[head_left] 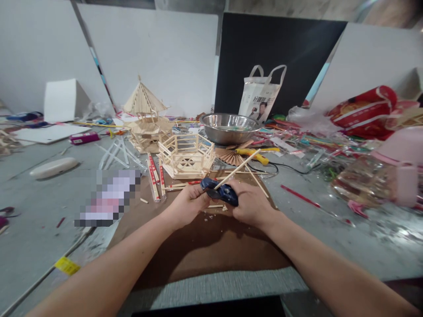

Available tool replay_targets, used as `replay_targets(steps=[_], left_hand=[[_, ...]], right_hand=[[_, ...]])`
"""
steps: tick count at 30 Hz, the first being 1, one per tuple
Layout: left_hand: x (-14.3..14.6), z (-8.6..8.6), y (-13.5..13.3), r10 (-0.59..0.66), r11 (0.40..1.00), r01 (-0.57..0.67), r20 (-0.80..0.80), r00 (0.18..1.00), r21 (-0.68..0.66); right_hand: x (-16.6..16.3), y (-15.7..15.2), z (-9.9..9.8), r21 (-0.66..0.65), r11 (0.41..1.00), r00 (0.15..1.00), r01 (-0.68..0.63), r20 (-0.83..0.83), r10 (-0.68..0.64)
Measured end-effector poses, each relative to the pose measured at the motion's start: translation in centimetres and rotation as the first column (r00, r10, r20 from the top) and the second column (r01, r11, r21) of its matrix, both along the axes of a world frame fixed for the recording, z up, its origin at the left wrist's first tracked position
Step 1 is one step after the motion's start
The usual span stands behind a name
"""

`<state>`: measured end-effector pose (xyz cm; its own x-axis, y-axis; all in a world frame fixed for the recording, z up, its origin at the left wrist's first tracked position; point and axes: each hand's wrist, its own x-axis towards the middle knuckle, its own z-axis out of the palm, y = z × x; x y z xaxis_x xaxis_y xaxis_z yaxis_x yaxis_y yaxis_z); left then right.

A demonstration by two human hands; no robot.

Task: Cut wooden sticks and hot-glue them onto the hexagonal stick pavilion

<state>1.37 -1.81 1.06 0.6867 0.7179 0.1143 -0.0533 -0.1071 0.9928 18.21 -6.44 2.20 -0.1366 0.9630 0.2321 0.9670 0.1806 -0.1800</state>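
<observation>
A dark blue hand tool (pixel 228 195) is held between two bare hands above a brown mat (pixel 205 255) laid on a cluttered grey surface (pixel 33 193). By the right hand (pixel 251 202), the tool's right end is clasped, the grip closed around it with the knuckles turned up. By the left hand (pixel 189 204), the tool's left end is met with fingers curled and pressed together; whether the lower end of a pale wooden stick (pixel 239 169) is also pinched there cannot be told. The stick is seen slanting from the tool up and to the right, its far end raised over the right hand.

Both forearms are extended from the lower corners, drawn together at the middle, with the hands turned inward. Small pale crumbs (pixel 211 216) are scattered on the mat beneath the hands. Just beyond, an openwork wooden frame (pixel 188 166) is flanked at its left by red-wrapped sticks (pixel 153 176); behind it, a roofed stick model (pixel 145 128) and a metal bowl (pixel 216 136) are seen.
</observation>
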Motion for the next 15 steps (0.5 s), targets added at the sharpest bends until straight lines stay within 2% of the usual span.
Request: replay_targets(steps=[2, 5, 8, 10, 12, 15], left_hand=[[0.1, -0.1, 0.0, 0.019, 0.999, -0.018, -0.020, 1.000, 0.041], [0.4, -0.5, 0.0, 0.127, 0.972, -0.115, -0.046, 0.991, 0.205], [0.7, -1.1, 0.0, 0.298, 0.879, -0.256, -0.044, 0.954, 0.403], [0.8, -1.4, 0.0, 0.364, 0.831, -0.297, -0.056, 0.930, 0.471], [0.7, -1.5, 0.1, 0.355, 0.830, -0.279, -0.071, 0.932, 0.483], [0.5, -1.0, 0.1, 0.271, 0.876, -0.215, -0.072, 0.960, 0.432]], right_hand=[[0.0, 0.0, 0.0, -0.013, 1.000, 1.000, 0.021, 0.021, -0.021], [-0.1, 0.0, 0.0, -0.020, 0.998, 0.996, 0.065, 0.068, -0.063], [-0.3, 0.2, -0.1, -0.018, 0.995, 0.992, 0.100, 0.080, -0.098], [-0.4, 0.2, -0.1, -0.007, 0.993, 0.992, 0.115, 0.058, -0.115], [-0.4, 0.3, -0.1, -0.004, 0.993, 0.992, 0.117, 0.041, -0.117], [-0.3, 0.2, -0.1, -0.003, 0.997, 0.997, 0.074, 0.020, -0.074]])
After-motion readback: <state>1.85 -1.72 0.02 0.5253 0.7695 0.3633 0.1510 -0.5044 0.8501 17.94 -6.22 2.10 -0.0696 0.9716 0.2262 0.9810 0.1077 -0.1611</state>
